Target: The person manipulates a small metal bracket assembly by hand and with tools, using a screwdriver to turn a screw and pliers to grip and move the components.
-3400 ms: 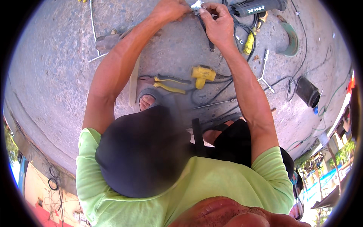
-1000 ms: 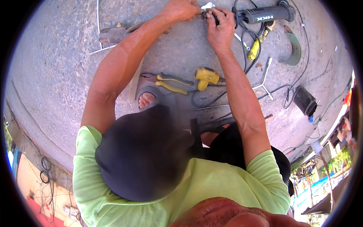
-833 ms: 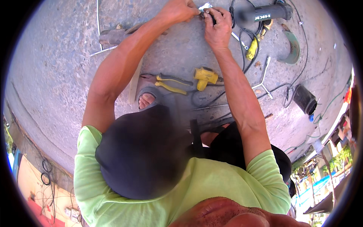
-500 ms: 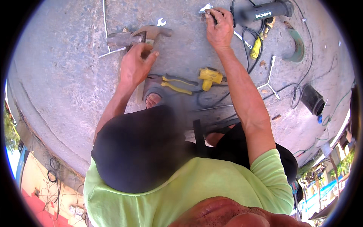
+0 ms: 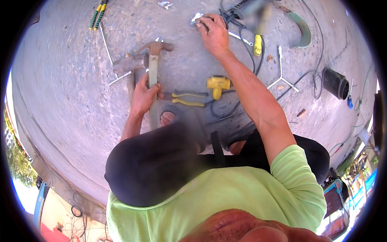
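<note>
My left hand (image 5: 146, 92) is closed round the pale handle of a claw hammer (image 5: 153, 60), its rusty head pointing away from me. A heavy sledge hammer (image 5: 125, 65) lies just left of it. My right hand (image 5: 213, 34) is farther forward, fingers curled down at a small shiny crumpled piece (image 5: 197, 16); what they hold is too small to make out. Yellow-handled pliers (image 5: 187, 102) and a yellow hammer-shaped tool (image 5: 217, 84) lie between my arms.
Green-handled pliers (image 5: 96, 18), a dark power tool (image 5: 238, 10), tangled cables, a spanner (image 5: 240, 37), a three-armed wrench (image 5: 281, 76), a curved green piece (image 5: 304, 32), a black container (image 5: 333, 82) and a blue screwdriver (image 5: 350, 101) lie around on the concrete.
My left hand has left the small work by my right hand, moved down and back, and taken hold of the claw hammer, which now stands out over the sledge hammer. The view has shifted.
</note>
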{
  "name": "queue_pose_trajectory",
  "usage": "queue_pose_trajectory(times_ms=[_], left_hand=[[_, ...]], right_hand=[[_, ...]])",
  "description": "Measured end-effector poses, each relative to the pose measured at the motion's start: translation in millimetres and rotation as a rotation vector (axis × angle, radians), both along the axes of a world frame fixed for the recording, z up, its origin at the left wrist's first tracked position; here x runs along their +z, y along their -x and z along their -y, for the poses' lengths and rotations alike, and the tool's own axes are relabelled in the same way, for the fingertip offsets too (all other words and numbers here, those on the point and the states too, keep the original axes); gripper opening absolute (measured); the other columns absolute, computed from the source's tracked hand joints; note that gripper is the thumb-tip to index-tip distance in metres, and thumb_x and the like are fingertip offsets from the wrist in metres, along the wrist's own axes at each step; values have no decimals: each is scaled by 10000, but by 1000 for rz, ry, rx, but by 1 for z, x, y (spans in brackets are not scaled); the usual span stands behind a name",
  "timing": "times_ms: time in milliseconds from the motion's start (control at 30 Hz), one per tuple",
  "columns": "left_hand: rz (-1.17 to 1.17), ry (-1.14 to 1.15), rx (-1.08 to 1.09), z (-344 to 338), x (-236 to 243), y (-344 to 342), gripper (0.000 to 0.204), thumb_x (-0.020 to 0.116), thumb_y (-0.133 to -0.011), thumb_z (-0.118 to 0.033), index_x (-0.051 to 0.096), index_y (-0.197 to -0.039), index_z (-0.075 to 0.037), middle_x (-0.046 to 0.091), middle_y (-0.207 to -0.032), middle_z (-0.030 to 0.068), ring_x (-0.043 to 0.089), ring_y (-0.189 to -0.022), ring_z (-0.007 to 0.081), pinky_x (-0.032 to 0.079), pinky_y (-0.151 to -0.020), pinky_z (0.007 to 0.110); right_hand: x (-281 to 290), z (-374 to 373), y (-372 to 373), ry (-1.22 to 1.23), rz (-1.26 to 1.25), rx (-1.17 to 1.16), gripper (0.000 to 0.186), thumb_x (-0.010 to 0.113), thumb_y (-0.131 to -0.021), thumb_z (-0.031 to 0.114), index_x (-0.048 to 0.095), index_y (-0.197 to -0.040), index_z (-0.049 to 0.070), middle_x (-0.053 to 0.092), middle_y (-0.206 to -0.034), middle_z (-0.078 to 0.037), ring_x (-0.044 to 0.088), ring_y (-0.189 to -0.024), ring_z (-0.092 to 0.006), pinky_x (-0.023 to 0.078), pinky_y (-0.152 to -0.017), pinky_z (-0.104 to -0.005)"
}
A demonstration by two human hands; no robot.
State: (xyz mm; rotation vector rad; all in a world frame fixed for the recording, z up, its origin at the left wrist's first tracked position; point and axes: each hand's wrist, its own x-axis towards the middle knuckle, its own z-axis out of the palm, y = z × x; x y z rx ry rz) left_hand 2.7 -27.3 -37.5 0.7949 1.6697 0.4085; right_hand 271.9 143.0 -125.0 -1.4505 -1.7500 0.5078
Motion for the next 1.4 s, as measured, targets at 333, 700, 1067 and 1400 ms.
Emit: queue_pose_trajectory(times_ms=[333, 700, 1067, 1400], left_hand=[[-340, -603, -387, -71, 42, -67, 434, 627, -973, -153, 494, -1367, -27, 659, -1076, 295, 648, -980, 503, 520, -811, 522], [-276, -708, -256, -67, 74, -75, 427, 649, -967, -151, 525, -1360, -39, 664, -1046, 283, 648, -987, 501, 525, -796, 520], [-343, -665, -351, -79, 66, -69, 434, 668, -954, -157, 533, -1350, -39, 675, -1001, 289, 668, -938, 487, 533, -781, 490], [-364, -588, -417, -87, 45, -72, 430, 677, -949, -167, 552, -1343, -48, 680, -1007, 272, 671, -939, 474, 528, -780, 492]], right_hand=[[7, 1, 4, -51, 5, -32, 155, 756, -847, 177, 764, -985, 108, 667, -1091, -56, 651, -1018, -280, 543, -867, -404], [4, 3, 2, -9, -35, -7, 183, 768, -839, 153, 773, -1009, 86, 680, -1111, -64, 642, -1049, -292, 526, -917, -401], [6, 6, 3, 24, -37, -28, 172, 759, -850, 151, 773, -1010, 88, 686, -1114, -66, 665, -1033, -294, 541, -902, -395], [2, 3, 7, 39, -24, -58, 174, 725, -889, 158, 755, -1031, 62, 681, -1153, -83, 690, -1001, -312, 554, -875, -400]])
